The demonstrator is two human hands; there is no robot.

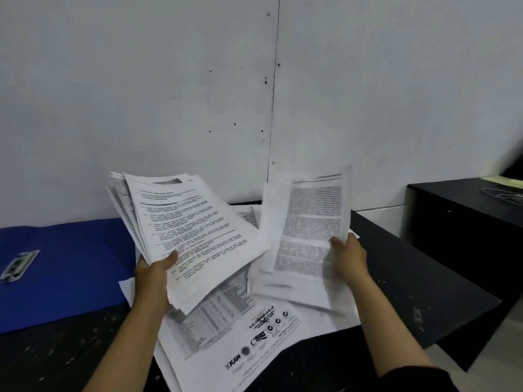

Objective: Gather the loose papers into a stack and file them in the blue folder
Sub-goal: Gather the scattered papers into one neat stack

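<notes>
My left hand (154, 274) grips a thick stack of printed papers (192, 227) by its lower left edge, raised and tilted above the table. My right hand (349, 257) pinches a single printed sheet (308, 222) by its lower right edge, held upright and blurred. More loose papers (243, 335) lie spread on the black table (410, 292) below both hands. The blue folder (70, 264) lies open and flat at the left, with a metal clip (18, 265) on its inner face.
A white wall stands close behind the table. At the right a second black table (467, 210) carries a cable and a yellowish sheet. A gap with pale floor separates the two tables at the lower right.
</notes>
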